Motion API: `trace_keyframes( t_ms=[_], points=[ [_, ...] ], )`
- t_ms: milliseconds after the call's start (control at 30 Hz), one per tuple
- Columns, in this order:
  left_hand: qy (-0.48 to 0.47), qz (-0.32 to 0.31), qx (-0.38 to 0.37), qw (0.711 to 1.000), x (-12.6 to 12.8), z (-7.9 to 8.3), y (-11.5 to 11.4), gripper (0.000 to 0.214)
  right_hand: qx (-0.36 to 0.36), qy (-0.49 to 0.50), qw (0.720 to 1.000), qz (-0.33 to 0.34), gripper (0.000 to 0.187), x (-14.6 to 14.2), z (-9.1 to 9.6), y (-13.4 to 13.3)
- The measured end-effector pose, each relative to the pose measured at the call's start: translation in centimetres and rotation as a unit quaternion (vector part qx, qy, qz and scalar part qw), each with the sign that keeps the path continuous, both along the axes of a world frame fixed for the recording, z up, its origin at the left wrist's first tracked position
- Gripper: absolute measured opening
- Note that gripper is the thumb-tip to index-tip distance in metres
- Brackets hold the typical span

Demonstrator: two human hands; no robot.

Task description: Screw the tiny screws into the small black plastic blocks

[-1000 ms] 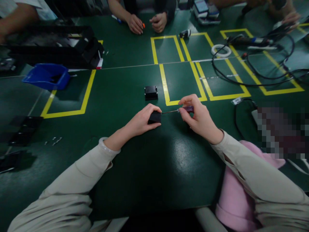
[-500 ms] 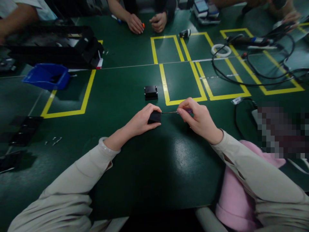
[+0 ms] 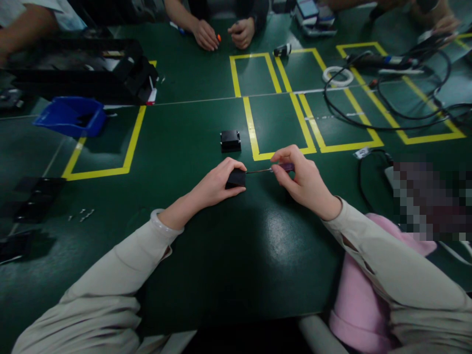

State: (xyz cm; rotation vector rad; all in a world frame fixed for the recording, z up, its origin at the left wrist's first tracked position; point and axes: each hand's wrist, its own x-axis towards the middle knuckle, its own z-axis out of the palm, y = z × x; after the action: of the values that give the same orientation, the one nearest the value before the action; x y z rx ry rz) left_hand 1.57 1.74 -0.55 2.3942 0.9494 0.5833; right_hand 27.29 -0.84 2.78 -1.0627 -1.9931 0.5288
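Observation:
My left hand [image 3: 217, 183] is closed around a small black block [image 3: 236, 179], thumb and fingers on opposite sides. A screwdriver [image 3: 287, 167] with a dark purplish handle lies in my right hand [image 3: 300, 177], its thin shaft pointing left. The shaft's tip meets the block's right side near the top edge; the exact contact point is too small to make out. Just beyond, a second black block [image 3: 230, 141] with small metallic bits at its sides rests on the green table [image 3: 236, 246]. Several small screws [image 3: 83, 215] lie to the left.
Further left are a blue bin [image 3: 72, 118], black parts [image 3: 37, 201] and a long black tray [image 3: 81, 73]. Black cables [image 3: 391, 128] and a white ring [image 3: 338, 77] are at the right. A co-worker's hands [image 3: 223, 35] rest across the table. Pink cloth [image 3: 357, 305] lies near my right arm.
My right index finger has lifted and opened away from the screwdriver handle, so more of the handle shows. The left hand and the block stay in place.

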Motion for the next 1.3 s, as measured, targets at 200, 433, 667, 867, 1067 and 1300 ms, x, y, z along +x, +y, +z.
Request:
trace_keyframes(
  t_ms=[200, 433, 667, 867, 1067, 1300],
  points=[
    [0.003, 0.005, -0.004, 1.0, -0.05, 0.02, -0.05, 0.037, -0.013, -0.004, 1.0, 0.008, 0.005, 0.14, -0.09, 0.04],
    [0.005, 0.007, -0.004, 1.0, -0.08, 0.03, 0.01, 0.037, 0.002, -0.001, 1.0, -0.013, 0.014, 0.0, 0.03, -0.11],
    [0.005, 0.006, -0.007, 1.0, -0.06, 0.02, -0.05, 0.037, -0.022, -0.006, 1.0, 0.005, 0.005, 0.08, -0.05, -0.08],
    [0.012, 0.01, -0.013, 1.0, -0.12, 0.04, -0.01, 0.038, 0.0, -0.012, 1.0, -0.014, 0.01, 0.04, -0.04, -0.13],
    [0.009, 0.011, -0.018, 1.0, -0.03, 0.12, -0.03, 0.037, -0.022, -0.008, 1.0, -0.001, 0.005, 0.02, 0.02, -0.13],
    [0.007, 0.009, -0.011, 1.0, -0.03, 0.15, -0.07, 0.037, -0.018, -0.001, 1.0, -0.01, 0.008, -0.01, -0.06, -0.11]
  ],
)
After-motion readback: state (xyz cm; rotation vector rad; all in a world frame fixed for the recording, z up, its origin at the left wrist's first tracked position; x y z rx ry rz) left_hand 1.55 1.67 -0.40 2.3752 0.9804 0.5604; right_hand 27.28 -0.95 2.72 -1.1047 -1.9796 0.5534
